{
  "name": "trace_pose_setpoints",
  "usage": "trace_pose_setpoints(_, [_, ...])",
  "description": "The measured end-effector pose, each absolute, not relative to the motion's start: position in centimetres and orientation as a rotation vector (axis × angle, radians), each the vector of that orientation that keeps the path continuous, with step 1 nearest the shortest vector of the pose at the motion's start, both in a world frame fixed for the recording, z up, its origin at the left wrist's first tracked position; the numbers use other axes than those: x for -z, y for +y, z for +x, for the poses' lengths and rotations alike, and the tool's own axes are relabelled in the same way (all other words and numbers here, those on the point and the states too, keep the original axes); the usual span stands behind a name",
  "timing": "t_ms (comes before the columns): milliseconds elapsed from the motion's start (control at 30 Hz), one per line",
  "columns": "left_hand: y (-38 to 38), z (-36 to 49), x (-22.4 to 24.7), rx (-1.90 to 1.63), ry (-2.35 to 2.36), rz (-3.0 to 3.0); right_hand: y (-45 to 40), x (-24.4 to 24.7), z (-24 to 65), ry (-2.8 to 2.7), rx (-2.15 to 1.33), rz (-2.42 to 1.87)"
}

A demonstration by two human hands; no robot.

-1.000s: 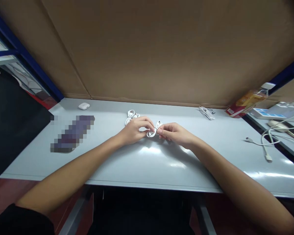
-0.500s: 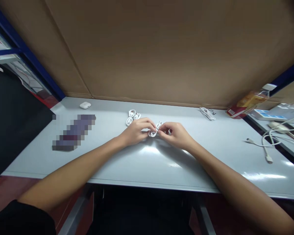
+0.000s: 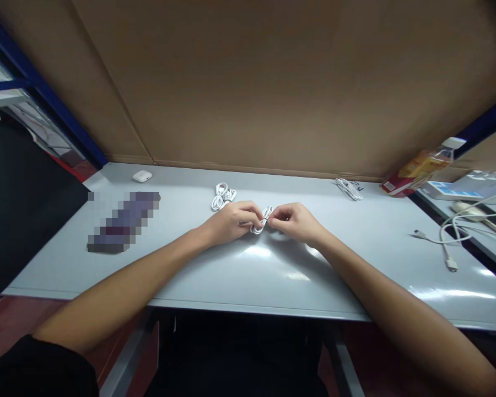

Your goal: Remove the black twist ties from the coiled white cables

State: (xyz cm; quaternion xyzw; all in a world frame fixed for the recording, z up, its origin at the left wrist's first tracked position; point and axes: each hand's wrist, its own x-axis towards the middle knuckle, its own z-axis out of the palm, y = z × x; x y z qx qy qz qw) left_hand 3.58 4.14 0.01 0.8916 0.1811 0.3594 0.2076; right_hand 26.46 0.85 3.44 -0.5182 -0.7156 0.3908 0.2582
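Both my hands meet at the middle of the pale grey table (image 3: pixel 273 281). My left hand (image 3: pixel 231 223) and my right hand (image 3: pixel 295 224) pinch a small coil of white cable (image 3: pixel 258 225) between their fingertips, and the fingers hide part of it. Just beyond my left hand lies a second bundled white cable (image 3: pixel 222 197). A third white cable bundle (image 3: pixel 349 189) rests farther right, near the back edge.
A white earbud case (image 3: pixel 143 176) and a pixelated dark object (image 3: pixel 124 223) lie on the left. A loose white cable (image 3: pixel 448 238) trails at right, beside a plastic bottle (image 3: pixel 421 168). A cardboard wall (image 3: pixel 248 82) rises behind the table.
The white coil looks narrower and more tightly gathered between my fingertips. My hands have closed in around it, and the view has shifted slightly.
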Motion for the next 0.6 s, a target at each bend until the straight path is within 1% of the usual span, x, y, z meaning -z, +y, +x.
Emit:
trace_pose_setpoints(100, [4.1, 3.8, -0.2, -1.037, 0.602, 2.265, 0.9, -3.7, 26.7, -2.020, -0.976, -1.370])
trace_pose_setpoints(233, [4.0, 4.1, -0.4, -0.995, 0.817, 1.803, 0.8, -3.6, 26.8, -2.188, -0.595, -1.243])
trace_pose_setpoints(300, [3.9, 4.1, -0.5, -0.944, 0.875, 1.668, 0.8, -3.4, 26.8, -2.233, -0.446, -1.206])
trace_pose_setpoints(600, [3.7, 4.4, -0.5, -0.941, 0.873, 1.641, 0.9, -2.5, 26.7, -2.298, -0.107, -1.183])
